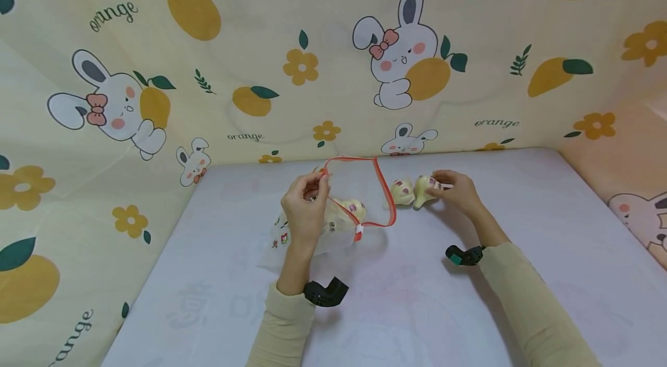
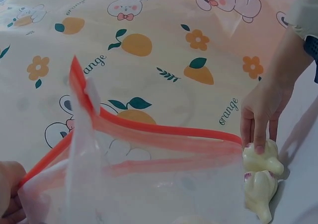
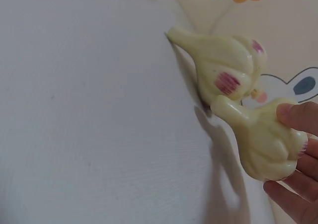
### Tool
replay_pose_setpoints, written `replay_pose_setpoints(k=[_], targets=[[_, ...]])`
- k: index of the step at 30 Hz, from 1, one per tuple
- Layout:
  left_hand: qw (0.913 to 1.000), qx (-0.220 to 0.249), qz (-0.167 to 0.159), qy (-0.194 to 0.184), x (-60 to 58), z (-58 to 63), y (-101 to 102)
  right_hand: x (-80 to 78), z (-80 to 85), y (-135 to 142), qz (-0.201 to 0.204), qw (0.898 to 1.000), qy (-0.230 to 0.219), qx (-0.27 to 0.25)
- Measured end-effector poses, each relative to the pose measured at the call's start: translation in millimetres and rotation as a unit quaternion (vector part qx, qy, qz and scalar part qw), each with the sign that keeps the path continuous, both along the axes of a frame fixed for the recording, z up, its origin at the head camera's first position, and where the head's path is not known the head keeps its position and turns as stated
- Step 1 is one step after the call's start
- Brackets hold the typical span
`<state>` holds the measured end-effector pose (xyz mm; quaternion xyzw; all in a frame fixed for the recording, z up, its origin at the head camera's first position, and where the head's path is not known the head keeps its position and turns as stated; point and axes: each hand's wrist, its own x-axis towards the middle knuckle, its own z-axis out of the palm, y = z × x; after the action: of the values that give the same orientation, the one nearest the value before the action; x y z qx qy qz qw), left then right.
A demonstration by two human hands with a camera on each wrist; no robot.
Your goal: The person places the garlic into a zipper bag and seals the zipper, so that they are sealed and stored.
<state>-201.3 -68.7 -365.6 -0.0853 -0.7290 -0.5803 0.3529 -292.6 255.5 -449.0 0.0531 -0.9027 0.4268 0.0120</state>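
Note:
My left hand (image 1: 304,205) pinches the rim of a clear zip bag (image 2: 164,194) with a red zip edge, its mouth spread wide. Inside the bag a pale garlic bulb (image 1: 355,209) shows through the film. To the right, my right hand (image 1: 458,190) holds a garlic bulb (image 3: 268,139) between thumb and fingers, with its stem pointing away from the palm. Another garlic bulb (image 3: 226,67) with purple patches lies on the table right beside the held one. The red slider tab (image 1: 358,231) hangs at the near side of the bag's mouth.
The white table (image 1: 396,309) runs up to a patterned cloth backdrop (image 1: 323,66) with rabbits and oranges. A black wrist camera (image 1: 326,292) sits on the left wrist, and another wrist camera (image 1: 464,255) on the right.

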Motion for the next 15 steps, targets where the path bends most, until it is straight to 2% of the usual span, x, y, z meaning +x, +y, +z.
replay_pose_setpoints(k=[15], targets=[[1.0, 0.001, 0.0, 0.001, 1.2, 1.2, 0, 6.2, 15.0, -3, 0.001, 0.999, 0.044, -0.014]])
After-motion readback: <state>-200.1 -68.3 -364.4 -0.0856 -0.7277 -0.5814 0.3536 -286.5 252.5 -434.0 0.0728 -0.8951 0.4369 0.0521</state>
